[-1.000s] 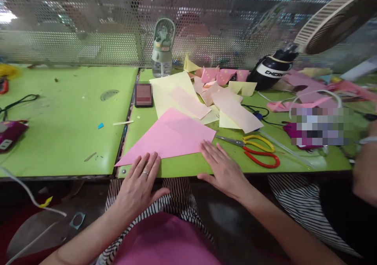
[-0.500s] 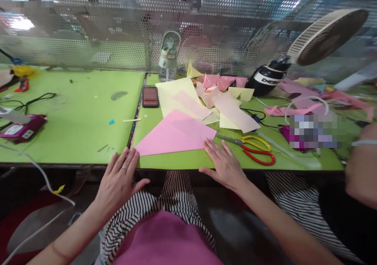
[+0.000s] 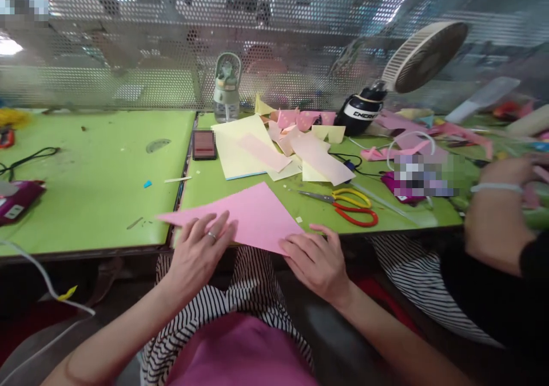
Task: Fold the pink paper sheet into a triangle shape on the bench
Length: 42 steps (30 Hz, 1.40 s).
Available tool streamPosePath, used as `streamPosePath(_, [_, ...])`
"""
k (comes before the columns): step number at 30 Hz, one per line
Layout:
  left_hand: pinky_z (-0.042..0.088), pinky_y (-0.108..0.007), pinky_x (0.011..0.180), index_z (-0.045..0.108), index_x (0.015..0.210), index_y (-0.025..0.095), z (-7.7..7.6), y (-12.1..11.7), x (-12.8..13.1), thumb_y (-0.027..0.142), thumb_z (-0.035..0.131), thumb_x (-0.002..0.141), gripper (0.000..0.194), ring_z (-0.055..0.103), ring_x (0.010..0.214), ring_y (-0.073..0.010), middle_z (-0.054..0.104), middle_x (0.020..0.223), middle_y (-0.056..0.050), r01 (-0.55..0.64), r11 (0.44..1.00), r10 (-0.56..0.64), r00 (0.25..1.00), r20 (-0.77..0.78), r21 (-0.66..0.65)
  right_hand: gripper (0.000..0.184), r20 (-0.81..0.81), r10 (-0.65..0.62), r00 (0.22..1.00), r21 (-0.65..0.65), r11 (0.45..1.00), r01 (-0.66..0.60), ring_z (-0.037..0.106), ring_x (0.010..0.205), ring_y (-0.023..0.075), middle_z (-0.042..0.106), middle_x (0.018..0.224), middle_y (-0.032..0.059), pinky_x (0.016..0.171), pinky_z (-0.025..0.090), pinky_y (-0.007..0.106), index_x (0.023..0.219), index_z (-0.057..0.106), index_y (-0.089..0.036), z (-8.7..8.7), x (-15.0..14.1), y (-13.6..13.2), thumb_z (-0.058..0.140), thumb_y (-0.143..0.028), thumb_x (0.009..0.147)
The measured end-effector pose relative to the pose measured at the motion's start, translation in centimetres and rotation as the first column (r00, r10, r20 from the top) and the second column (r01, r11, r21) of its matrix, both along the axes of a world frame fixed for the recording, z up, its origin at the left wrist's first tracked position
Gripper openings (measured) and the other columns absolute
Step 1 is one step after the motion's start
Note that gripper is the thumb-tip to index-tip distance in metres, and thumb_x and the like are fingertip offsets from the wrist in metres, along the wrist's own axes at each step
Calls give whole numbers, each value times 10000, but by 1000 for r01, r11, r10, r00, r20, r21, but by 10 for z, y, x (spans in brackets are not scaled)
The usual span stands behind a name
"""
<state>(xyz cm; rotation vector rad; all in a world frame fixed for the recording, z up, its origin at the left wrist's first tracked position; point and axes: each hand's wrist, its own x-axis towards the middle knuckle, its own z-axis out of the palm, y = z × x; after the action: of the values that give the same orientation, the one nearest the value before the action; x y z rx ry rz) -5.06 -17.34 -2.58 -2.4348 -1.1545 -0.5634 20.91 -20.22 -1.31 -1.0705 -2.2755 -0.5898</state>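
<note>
A pink paper folded into a triangle lies at the near edge of the green table, its lower corner hanging over the edge. My left hand, a ring on one finger, rests with fingers spread on the paper's left part. Fingers of my right hand curl around the paper's lower right corner and grip it. Red-and-yellow scissors lie just right of the paper.
Yellow and pink paper sheets pile up behind, by a green bottle, a dark red pad, a black bottle and a fan. Another person's arm reaches in at right. Cables and a purple device sit at left.
The pink triangle has been pulled toward me and turned, so it overhangs the table edge. My left hand moved onto it; my right hand closed on its corner.
</note>
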Motion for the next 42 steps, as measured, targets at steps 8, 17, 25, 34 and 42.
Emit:
streamPosePath(8, [545,-346,770,541,1220,144,0,9,12,129,451,940,294,594,896,-209,652,1085,-115,238,968,-226,965,132,-82,130,-49,44,998,-92,995,-48,593,745,149,698,809,31,875,421,368,951,648,-171,12,-55,2,568,-267,913])
streamPosePath(17, [529,-315,944,595,1165,146,-12,19,-37,38,477,906,305,599,1139,-207,587,1290,-148,367,930,-335,864,375,-13,569,109,-25,994,-225,973,49,402,1351,295,526,1404,129,1139,196,610,1357,475,-210,11,22,29,590,-482,871])
streamPosePath(25, [510,-437,962,622,1152,148,-14,13,-40,53,502,889,305,579,1135,-258,629,1257,-115,344,939,-333,927,173,-34,357,121,122,985,-265,960,-86,628,1038,217,707,1114,97,1050,371,503,1145,632,-172,-12,13,37,572,-429,904])
streamPosePath(34, [521,-370,921,575,1248,107,-21,1,-62,62,464,935,335,586,1137,-220,651,1208,-136,345,933,-277,870,409,-101,512,41,151,988,-254,958,-135,581,1121,234,667,1178,93,1044,359,484,1350,471,-213,-11,4,40,607,-355,878])
streamPosePath(42, [492,-440,1013,578,1246,163,-30,-3,-79,57,464,931,351,610,1146,-197,666,1214,-94,430,889,-303,808,504,-155,464,-12,272,962,-329,908,-261,436,1331,221,587,1358,50,1118,286,507,1431,400,-284,-12,11,85,399,-309,967])
